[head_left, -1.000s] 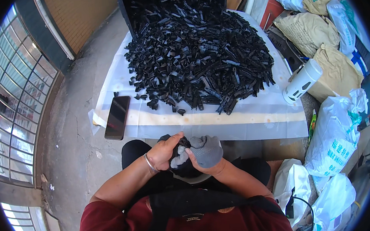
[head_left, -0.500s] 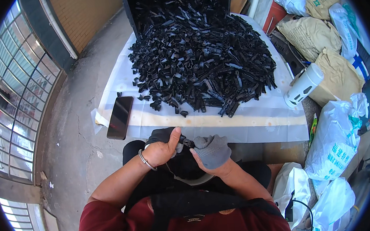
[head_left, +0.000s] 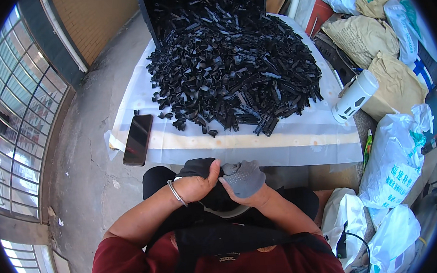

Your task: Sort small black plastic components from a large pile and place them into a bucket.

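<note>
My left hand [head_left: 199,177], in a dark grey glove with the thumb bare, is closed in front of the table's near edge. Close against it is my right hand [head_left: 243,179], its light grey dotted glove leaving the thumb bare. Both grip a small black plastic part [head_left: 222,172] between them, almost wholly covered by the fingers. A large heap of similar black plastic parts [head_left: 235,79] lies on the table beyond my hands. Under my hands, between my knees, shows the pale rim of a round container [head_left: 230,214], mostly hidden by my arms.
A phone [head_left: 138,140] lies at the table's left front corner, on the pale plastic cover [head_left: 290,154]. A white bottle [head_left: 355,96] stands tilted at the right edge. A black crate [head_left: 146,20] backs the heap. Sacks [head_left: 391,175] line the right side; a barred window [head_left: 19,120] is left.
My hands have drawn closer together, and the black part that showed between them is now mostly covered. The whole view has shifted slightly.
</note>
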Motion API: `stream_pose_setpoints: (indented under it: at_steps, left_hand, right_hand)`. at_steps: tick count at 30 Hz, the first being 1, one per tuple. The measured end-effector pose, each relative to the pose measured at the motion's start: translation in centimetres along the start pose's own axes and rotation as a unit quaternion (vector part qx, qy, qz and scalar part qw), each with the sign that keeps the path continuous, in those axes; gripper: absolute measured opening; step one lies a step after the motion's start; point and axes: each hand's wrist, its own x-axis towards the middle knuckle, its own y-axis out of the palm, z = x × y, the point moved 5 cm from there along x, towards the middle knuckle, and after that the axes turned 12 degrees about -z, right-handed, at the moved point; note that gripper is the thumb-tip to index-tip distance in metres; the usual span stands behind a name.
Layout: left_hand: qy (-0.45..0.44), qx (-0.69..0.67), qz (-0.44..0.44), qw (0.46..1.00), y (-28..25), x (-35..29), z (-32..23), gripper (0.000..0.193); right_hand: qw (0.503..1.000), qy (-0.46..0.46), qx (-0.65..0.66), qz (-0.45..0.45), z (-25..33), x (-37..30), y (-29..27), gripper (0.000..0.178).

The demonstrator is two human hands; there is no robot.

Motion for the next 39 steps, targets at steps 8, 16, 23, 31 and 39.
stream_pose_setpoints:
  at_steps: [8, 16, 23, 31, 39]
  left_hand:
    - [0.005, 0.177, -0.045, 0.983, -2.5, 3.5, 2.8, 0.037]
    - [0.040, 0.275, -0.052, 0.959, 2.1, 6.3, 4.4, 0.022]
    - [0.055, 0.187, -0.152, 0.969, 1.4, 5.1, 5.3, 0.018]
    - [-0.215, -0.163, 0.008, 0.963, 1.1, 3.0, 4.7, 0.021]
    - [-0.054, -0.118, 0.026, 0.991, 1.9, 0.8, 4.4, 0.027]
  right_hand:
    - [0.978, 0.176, -0.108, 0.000, -5.2, 2.0, -2.2, 0.032]
    - [0.932, 0.142, -0.331, 0.039, -9.0, 3.7, -0.8, 0.013]
    - [0.950, 0.109, -0.293, -0.010, -7.9, 3.1, -1.8, 0.015]
    - [0.988, 0.128, -0.081, 0.014, -6.1, 1.4, -0.4, 0.019]
    - [0.999, 0.031, 0.002, 0.009, -2.4, 1.5, 0.6, 0.022]
